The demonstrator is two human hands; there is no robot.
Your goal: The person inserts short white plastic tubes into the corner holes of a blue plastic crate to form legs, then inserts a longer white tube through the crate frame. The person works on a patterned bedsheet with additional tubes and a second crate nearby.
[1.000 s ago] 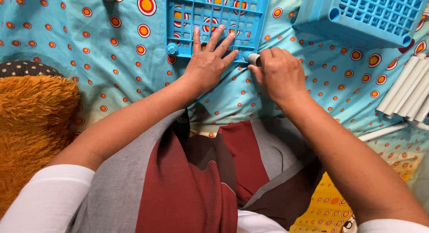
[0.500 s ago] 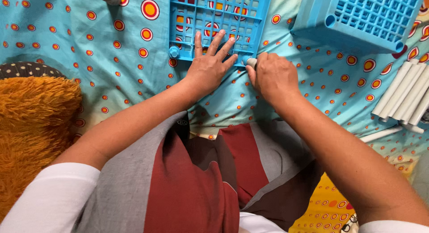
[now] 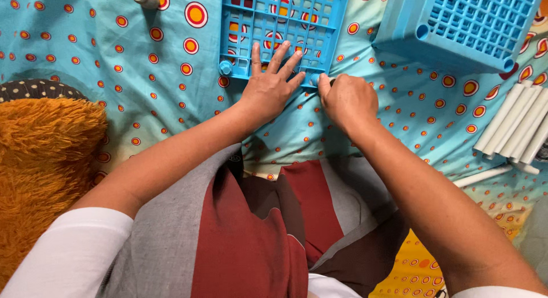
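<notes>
On blue grid panel (image 3: 285,24), both hands (image 3: 271,89)

One head-worn camera looks steeply down, close over the lap

free: bare cloth (image 3: 142,92) left of grid panel (image 3: 285,24) | blocked right: crate (image 3: 462,24), white tubes (image 3: 514,127)
</notes>
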